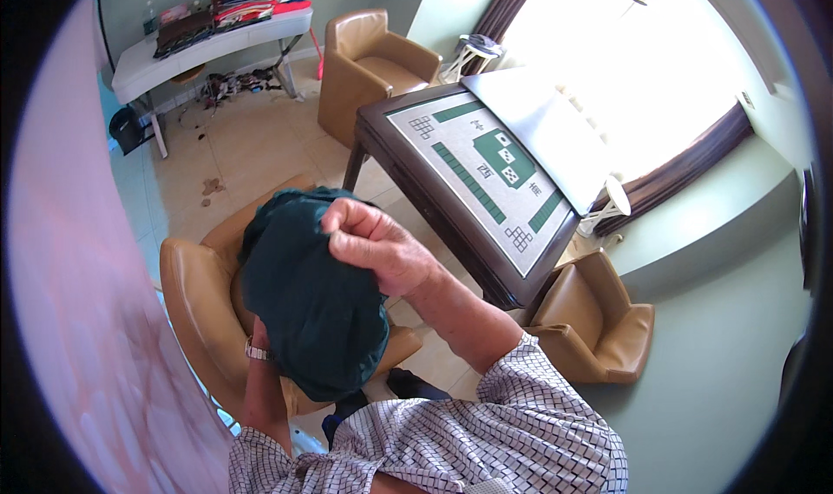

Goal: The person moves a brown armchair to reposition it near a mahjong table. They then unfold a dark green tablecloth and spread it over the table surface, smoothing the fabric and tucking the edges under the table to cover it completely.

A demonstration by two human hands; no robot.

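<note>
A bundle of dark green cloth (312, 299), perhaps a garment, is held up in front of me above a tan leather armchair (189, 286). My right hand (384, 243) pinches its upper right edge between thumb and fingers. The cloth covers my left hand; only the left forearm and a metal-banded wristwatch (258, 349) show at its lower left side. What the left fingers do under the cloth is hidden.
A mahjong table (423, 182) with a white board (553, 130) on its far part stands ahead right, armchairs (371, 64) (592, 325) beside it. Folded clothes (244, 6) are stacked on a white desk (140, 68); a black bin (127, 130) and dark scraps (237, 84) are on the floor.
</note>
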